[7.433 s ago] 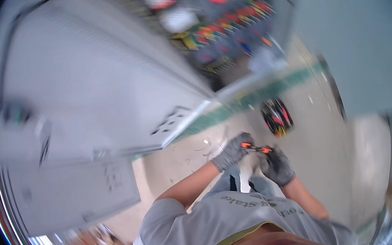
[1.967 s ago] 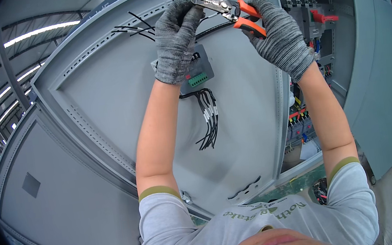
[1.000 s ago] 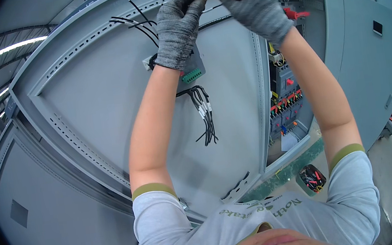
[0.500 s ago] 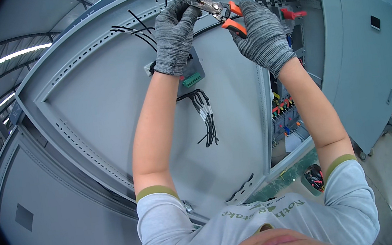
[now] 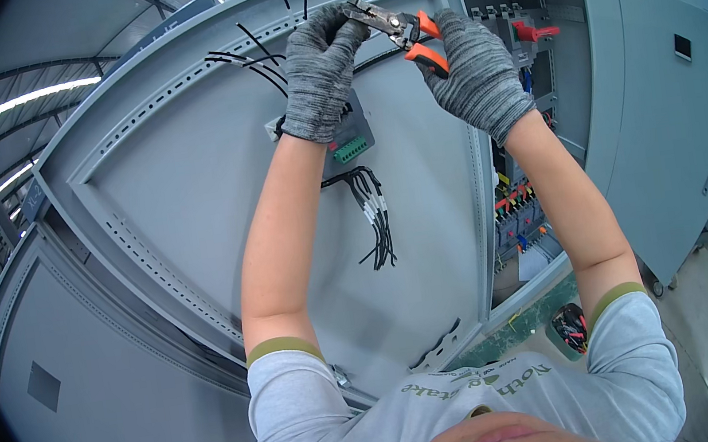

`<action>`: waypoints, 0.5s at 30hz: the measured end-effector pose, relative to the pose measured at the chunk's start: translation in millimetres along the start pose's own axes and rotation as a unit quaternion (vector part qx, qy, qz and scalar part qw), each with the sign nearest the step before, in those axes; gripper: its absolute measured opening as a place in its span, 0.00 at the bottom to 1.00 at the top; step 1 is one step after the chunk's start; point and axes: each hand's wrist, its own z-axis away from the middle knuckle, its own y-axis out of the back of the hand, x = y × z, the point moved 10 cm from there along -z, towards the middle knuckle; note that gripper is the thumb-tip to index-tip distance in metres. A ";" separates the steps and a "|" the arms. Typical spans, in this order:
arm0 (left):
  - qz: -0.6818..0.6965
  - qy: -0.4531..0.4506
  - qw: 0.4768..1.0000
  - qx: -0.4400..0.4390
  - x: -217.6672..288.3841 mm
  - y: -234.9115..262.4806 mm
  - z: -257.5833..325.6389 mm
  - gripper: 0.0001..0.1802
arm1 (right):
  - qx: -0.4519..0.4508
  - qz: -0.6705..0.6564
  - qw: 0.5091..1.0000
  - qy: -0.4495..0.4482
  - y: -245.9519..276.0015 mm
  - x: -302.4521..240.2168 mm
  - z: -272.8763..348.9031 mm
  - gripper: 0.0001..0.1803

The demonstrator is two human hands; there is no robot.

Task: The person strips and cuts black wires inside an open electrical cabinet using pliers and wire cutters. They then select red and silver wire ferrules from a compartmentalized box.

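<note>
Head view, left to right: grey cabinet door (image 5: 190, 198) with dangling black wires (image 5: 376, 218); left hand (image 5: 318, 74) pinched shut, probably on a thin black wire (image 5: 377, 59) at the plier tips; right hand (image 5: 473, 71) clamped round orange-handled pliers (image 5: 405, 28). Light, limp, easily nicked; best gripped close behind the cut.

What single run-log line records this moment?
left hand: pinching black wire | right hand: gripping orange-handled pliers | site: grey cabinet door | wire bundle hanging below
</note>
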 end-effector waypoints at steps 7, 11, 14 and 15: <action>-0.037 -0.006 0.999 -0.015 -5.6 0.6 -3.8 0.11 | -0.014 0.016 1.000 -0.010 -0.6 2.0 -1.9 0.31; -0.012 -0.005 1.000 -0.007 -2.9 0.4 -1.8 0.12 | -0.020 0.018 1.000 -0.012 1.8 -0.4 -0.8 0.32; -0.013 -0.004 1.000 -0.010 -2.3 -2.5 -2.4 0.12 | -0.013 0.007 1.000 -0.013 5.5 1.1 1.5 0.31; -0.019 -0.003 1.000 -0.013 -2.2 -3.4 -3.1 0.12 | -0.001 -0.006 1.000 -0.011 7.1 1.7 3.2 0.31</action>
